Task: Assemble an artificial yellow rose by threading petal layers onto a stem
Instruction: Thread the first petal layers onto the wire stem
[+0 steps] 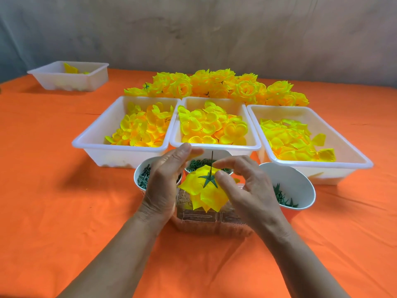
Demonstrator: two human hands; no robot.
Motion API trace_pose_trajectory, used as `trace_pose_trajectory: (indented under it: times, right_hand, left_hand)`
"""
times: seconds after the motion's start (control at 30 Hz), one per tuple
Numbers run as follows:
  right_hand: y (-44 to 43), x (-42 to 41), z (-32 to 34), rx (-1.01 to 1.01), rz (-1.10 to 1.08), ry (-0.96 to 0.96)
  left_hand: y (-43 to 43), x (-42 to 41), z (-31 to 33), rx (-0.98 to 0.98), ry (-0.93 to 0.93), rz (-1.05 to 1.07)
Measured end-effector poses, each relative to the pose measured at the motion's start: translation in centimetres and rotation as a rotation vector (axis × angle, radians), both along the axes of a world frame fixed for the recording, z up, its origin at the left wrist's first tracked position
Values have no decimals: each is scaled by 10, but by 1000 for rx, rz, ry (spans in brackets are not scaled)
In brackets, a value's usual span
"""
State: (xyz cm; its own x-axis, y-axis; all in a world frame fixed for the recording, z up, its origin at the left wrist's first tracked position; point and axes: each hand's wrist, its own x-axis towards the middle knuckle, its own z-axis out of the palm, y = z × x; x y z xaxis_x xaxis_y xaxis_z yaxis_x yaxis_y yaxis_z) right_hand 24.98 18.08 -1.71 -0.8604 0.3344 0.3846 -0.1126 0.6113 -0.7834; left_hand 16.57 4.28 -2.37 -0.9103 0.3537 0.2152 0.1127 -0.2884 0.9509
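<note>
A yellow rose stands upside down over a clear plastic box, just in front of me. A green star-shaped calyx lies on its petals, and the thin dark stem points straight up through it. My left hand is at the flower's left side, palm toward it, with its fingers nearly straight and slightly blurred. My right hand is on the right; its thumb tip touches the calyx and its index finger arches over toward the stem. A gap shows between the two. What supports the flower is hidden.
Three white trays of loose yellow petals stand behind: left, middle, right. Paper cups of green parts sit at left, centre and right. Finished roses are piled further back; another tray is far left.
</note>
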Motion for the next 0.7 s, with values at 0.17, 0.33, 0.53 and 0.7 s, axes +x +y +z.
trace_pose_trajectory:
  times: [0.17, 0.33, 0.53, 0.7]
  right_hand:
    - [-13, -4, -4, 146, -2, 57]
    - [-13, -8, -12, 53, -34, 74]
    - [-11, -9, -17, -48, 2, 52]
    - [-9, -12, -18, -57, 10, 36]
  left_hand:
    - [10, 6, -5, 79, -53, 74]
    - [17, 3, -15, 92, -40, 97]
    - [14, 3, -23, 39, 52, 92]
    - [16, 2, -23, 15, 48, 75]
